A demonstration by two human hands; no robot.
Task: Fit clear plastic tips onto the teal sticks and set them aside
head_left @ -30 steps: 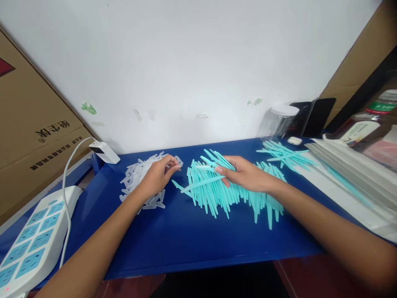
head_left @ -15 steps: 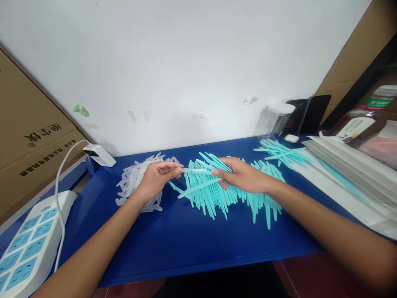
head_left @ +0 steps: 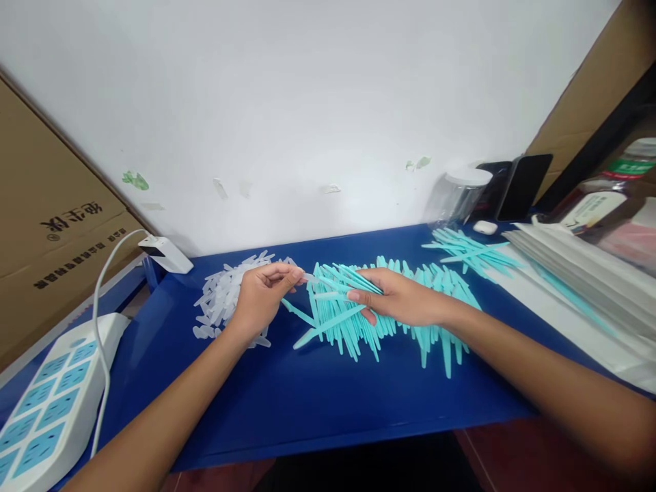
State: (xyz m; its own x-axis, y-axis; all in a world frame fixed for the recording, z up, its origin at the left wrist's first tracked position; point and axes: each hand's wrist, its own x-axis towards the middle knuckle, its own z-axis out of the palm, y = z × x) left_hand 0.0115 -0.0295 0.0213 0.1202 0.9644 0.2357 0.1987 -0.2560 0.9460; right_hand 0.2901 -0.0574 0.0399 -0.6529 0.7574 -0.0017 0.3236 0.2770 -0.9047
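Observation:
My left hand (head_left: 266, 290) pinches a small translucent cap (head_left: 310, 278) between thumb and fingertips. The cap points right, toward the tips of slim teal eyebrow razors (head_left: 353, 277) in my right hand (head_left: 394, 295). My right hand is closed round several of these razors, and its thumb presses on one that bears a pale cap (head_left: 324, 296). Another held razor slants down to the left below the thumb. Under and around my right hand lies a big heap of teal razors (head_left: 353, 331). Partly hidden behind my left hand is a heap of translucent caps (head_left: 220, 294).
A smaller pile of teal razors (head_left: 469, 249) lies at the right, beside white packaging sheets (head_left: 579, 294). Behind stand a clear jar (head_left: 456, 195), a phone (head_left: 525, 186) and a bottle (head_left: 599, 198). A power strip (head_left: 56, 403) and a white charger (head_left: 167, 254) are at left.
My left hand has shifted slightly up, and its cap now sits above the capped razor under my right thumb. That razor's pale tip now shows free of my left fingers.

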